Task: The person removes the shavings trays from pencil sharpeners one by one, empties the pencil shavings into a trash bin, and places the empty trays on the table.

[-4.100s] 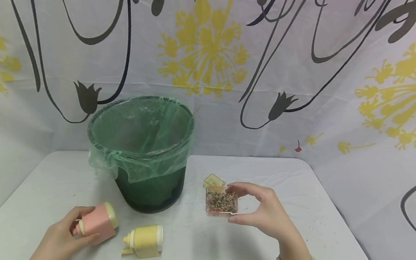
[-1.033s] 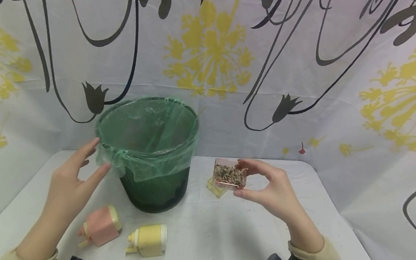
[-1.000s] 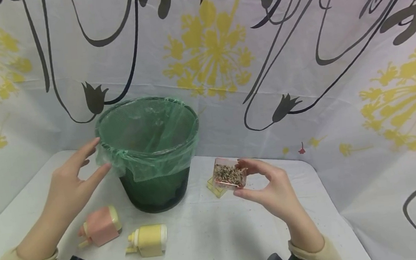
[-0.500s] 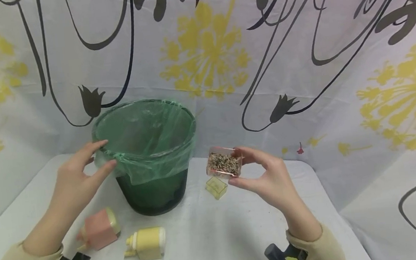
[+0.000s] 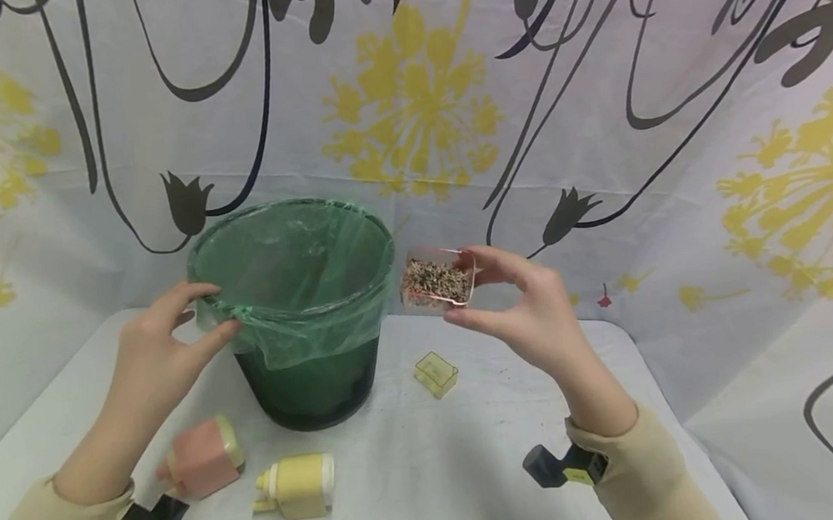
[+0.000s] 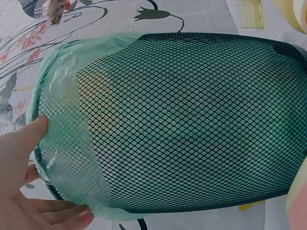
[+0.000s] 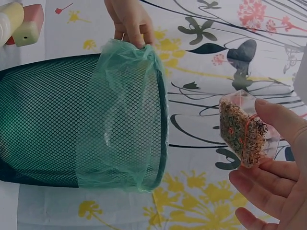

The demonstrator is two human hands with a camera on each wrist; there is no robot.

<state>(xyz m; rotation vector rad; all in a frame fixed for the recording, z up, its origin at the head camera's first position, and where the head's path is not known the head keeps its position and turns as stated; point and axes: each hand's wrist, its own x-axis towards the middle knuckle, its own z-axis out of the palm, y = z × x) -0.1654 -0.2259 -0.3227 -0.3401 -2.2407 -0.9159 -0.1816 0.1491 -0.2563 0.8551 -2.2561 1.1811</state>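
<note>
At the left of the head view, my left hand grips the near-left rim of a green mesh trash bin lined with a thin green bag. The left wrist view has the thumb on one side of that rim and the other fingers further along it. Right of the bin, my right hand pinches a small clear pinkish box between thumb and fingers, raised to about rim height. Brown and dark shavings, seemingly from pencils, fill much of it. The box is apart from the bin.
A transparent yellow box sits on the white table right of the bin. A pink crank pencil sharpener and a yellow one lie in front. A patterned cloth hangs behind.
My left hand has let go of the pink sharpener and moved up to the bin's rim. My right hand has lifted the shavings box from low over the table, uncovering the yellow box.
</note>
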